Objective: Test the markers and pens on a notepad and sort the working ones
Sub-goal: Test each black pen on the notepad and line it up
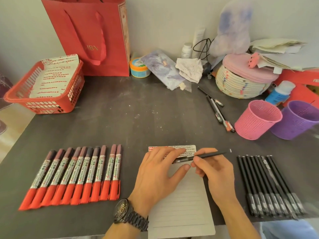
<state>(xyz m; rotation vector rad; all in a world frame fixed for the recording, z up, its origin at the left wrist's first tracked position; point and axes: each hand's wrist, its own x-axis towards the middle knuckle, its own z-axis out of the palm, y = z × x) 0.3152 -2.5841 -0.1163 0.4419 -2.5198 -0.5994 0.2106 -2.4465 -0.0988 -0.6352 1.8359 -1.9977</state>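
Black pen (208,155) is in our right hand (215,171), pinched between thumb and forefingers, with the other fingers curled under. Its tip points left and sits on or just above the notepad (181,204), near the top edge. We can't tell whether it touches.

Our left hand (155,176) lies flat on the pad, fingers straight and slightly spread, pinning the sheet.

Status, as we read it:
- The top strip of the pad has red scribbles on the left and dark ones on the right, so both kinds have been tested there. The ruled lines below are blank.
- The red markers (76,176) are capped and lined up side by side left of the pad.
- The black pens (269,185) are lined up the same way right of the pad.
- A few loose pens (217,109) lie apart from the rest, just beside the pink cup (257,119). They could be rejects or untested; we can't say.
- The pink cup and purple cup (296,119) show nothing sticking out, so the sort into holders looks not yet done.
- The red basket (44,104) holds a sheet covered in red test marks.

Our guess is that we're mid-task, in the pen-testing phase, with sorting left to do.
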